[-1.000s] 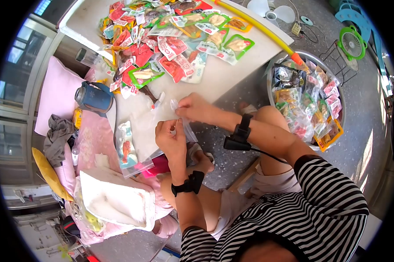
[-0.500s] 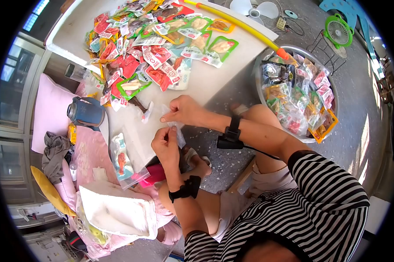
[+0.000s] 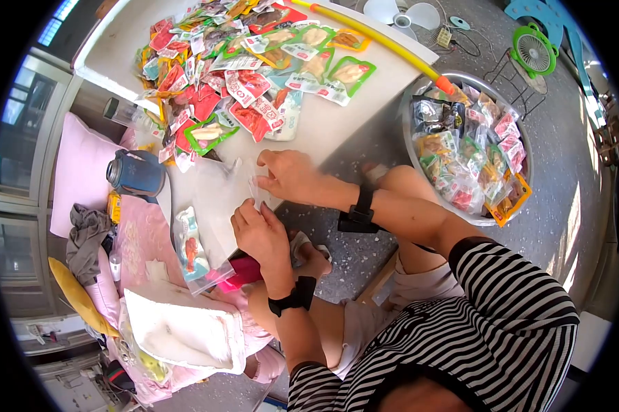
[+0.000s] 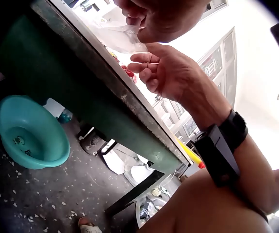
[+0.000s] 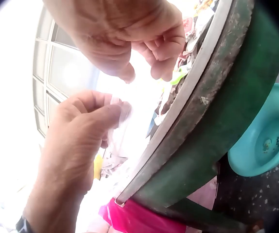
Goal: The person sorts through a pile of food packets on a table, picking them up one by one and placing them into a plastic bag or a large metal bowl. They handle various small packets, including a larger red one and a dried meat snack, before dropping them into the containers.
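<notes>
A clear plastic bag (image 3: 216, 189) lies spread over the table edge in the head view, its mouth near both hands. My left hand (image 3: 262, 237) pinches the film between thumb and fingers; the right wrist view shows this pinch (image 5: 119, 112) clearly. My right hand (image 3: 292, 177) is just above it, thumb and fingers apart and bent, holding nothing (image 5: 146, 60). In the left wrist view the bag's film (image 4: 120, 39) hangs by my left hand (image 4: 166, 19), with my right hand (image 4: 171, 73) beside it. A bagged packet (image 3: 191, 247) lies at the table's near-left part.
Many colourful food packets (image 3: 254, 89) are heaped on the table (image 3: 361, 106), with a yellow tube (image 3: 378, 42) along its edge. A metal basin (image 3: 527, 158) of packets stands on the floor at right. A blue jug (image 3: 139, 173) and white foam box (image 3: 237, 326) are at left.
My right hand has parted its fingers from the plastic near my left hand. The clear bag now spreads leftward over the table, and the left hand has shifted slightly left.
</notes>
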A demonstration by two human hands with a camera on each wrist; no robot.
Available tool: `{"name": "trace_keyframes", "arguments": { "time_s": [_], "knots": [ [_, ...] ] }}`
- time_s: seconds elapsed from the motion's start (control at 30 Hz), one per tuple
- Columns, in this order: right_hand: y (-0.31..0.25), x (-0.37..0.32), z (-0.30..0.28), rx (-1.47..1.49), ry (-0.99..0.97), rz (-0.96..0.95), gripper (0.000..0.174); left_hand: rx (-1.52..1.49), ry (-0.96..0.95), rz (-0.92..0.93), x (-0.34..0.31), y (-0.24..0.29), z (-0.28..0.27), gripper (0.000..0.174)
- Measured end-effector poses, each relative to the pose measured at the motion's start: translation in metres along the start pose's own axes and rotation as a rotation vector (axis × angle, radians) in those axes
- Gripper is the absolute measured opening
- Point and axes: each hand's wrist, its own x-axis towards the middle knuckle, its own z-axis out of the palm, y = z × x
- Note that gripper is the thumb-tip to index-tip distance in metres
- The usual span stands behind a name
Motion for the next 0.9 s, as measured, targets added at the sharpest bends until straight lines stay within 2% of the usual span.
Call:
{"name": "trace_keyframes", "arguments": {
  "time_s": [0.03,0.1,0.13,0.3,0.53,0.63,0.73,0.9],
  "knots": [
    [0.000,0.002,0.001,0.066,0.064,-0.023,0.027,0.005,-0.022,-0.003,-0.001,-0.002,0.002,0.025],
    [0.002,0.008,0.001,0.003,-0.002,0.022,0.027,0.003,-0.060,-0.032,-0.001,-0.003,0.004,0.034],
    [0.004,0.010,0.002,-0.031,-0.032,0.044,0.027,0.009,-0.064,-0.035,0.000,-0.002,0.003,0.035],
    [0.010,0.016,0.002,0.167,-0.085,0.173,0.027,-0.001,-0.051,-0.069,0.001,-0.003,-0.004,0.030],
    [0.005,0.012,0.015,0.247,-0.066,-0.046,0.021,-0.020,0.070,-0.053,0.003,-0.006,-0.007,0.013],
    [-0.002,0.008,0.013,0.146,-0.055,-0.122,0.022,0.028,-0.065,-0.079,-0.001,-0.014,-0.005,0.015],
    [0.002,0.008,0.012,0.100,-0.047,-0.139,0.022,0.040,-0.093,-0.076,-0.001,-0.018,-0.002,0.018],
    [0.006,0.009,0.000,0.055,-0.061,-0.120,0.023,-0.103,-0.027,-0.073,-0.002,-0.015,0.000,0.022]
  ]
}}
